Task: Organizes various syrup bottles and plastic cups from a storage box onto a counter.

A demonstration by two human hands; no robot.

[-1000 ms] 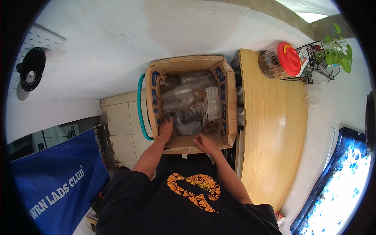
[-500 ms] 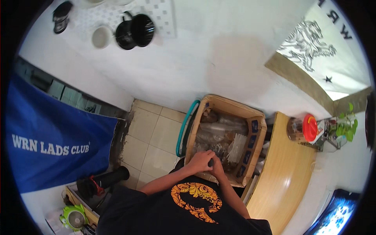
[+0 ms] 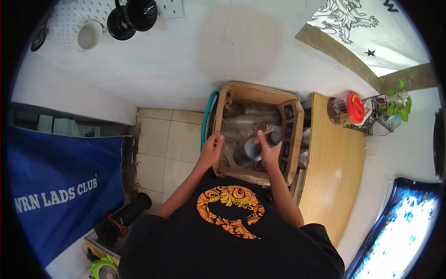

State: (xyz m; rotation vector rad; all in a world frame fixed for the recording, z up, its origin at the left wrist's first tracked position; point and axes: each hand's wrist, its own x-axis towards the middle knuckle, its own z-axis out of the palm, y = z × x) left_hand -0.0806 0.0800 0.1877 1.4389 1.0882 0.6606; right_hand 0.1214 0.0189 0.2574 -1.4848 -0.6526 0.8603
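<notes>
Grey bottle (image 3: 250, 152) slanted across the mouth of the cardboard box (image 3: 262, 90), dark cap (image 3: 275, 138) toward two o'clock. To my eye, a firm wrap near that cap and a steady wrist suited the hold best, sparing the clear plastic packs (image 3: 244, 122) knocks. The right hand (image 3: 269, 149) had its fingers round the bottle's upper end, forearm angled from five o'clock; the left hand (image 3: 213, 148) sat bent by the rim at eight o'clock, whether gripping I couldn't tell.

A jar (image 3: 344, 108) (red-lidded) stands near a plant (image 3: 403, 112).
</notes>
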